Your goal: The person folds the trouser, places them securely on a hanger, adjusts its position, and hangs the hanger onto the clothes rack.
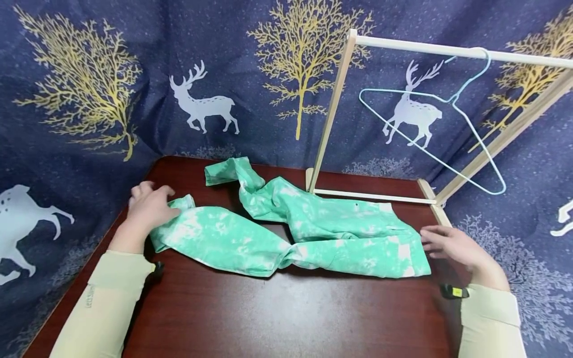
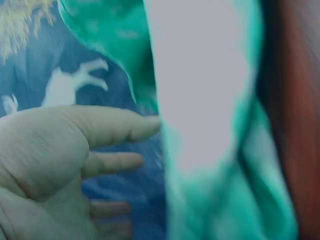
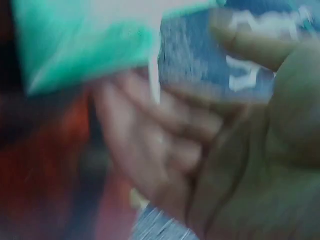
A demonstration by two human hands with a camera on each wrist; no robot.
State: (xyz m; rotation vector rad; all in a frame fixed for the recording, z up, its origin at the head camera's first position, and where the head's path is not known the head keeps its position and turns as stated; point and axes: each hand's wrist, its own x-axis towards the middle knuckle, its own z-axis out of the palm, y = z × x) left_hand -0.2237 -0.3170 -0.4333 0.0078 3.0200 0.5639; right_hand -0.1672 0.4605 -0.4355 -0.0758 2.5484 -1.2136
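Observation:
Green-and-white tie-dye pants (image 1: 327, 216) lie stretched across a dark red-brown table (image 1: 286, 313), waist end at the right and both legs running left. One leg is bent at the far side; the near leg reaches my left hand (image 1: 149, 206). In the left wrist view the fingers of that hand (image 2: 60, 165) are extended, and the thumb tip meets or nearly meets the cloth (image 2: 205, 100). By the waist end is my right hand (image 1: 452, 243), its fingers loosely extended. The right wrist view is blurred, with the fingers (image 3: 150, 130) beside the cloth's edge (image 3: 90, 55); contact is unclear.
At the back right stands a wooden garment rack (image 1: 332, 114), its base bar just behind the pants. A pale blue hanger (image 1: 455, 98) hangs from the top rail. Dark blue fabric (image 1: 224, 40) with deer and trees covers the surrounding walls.

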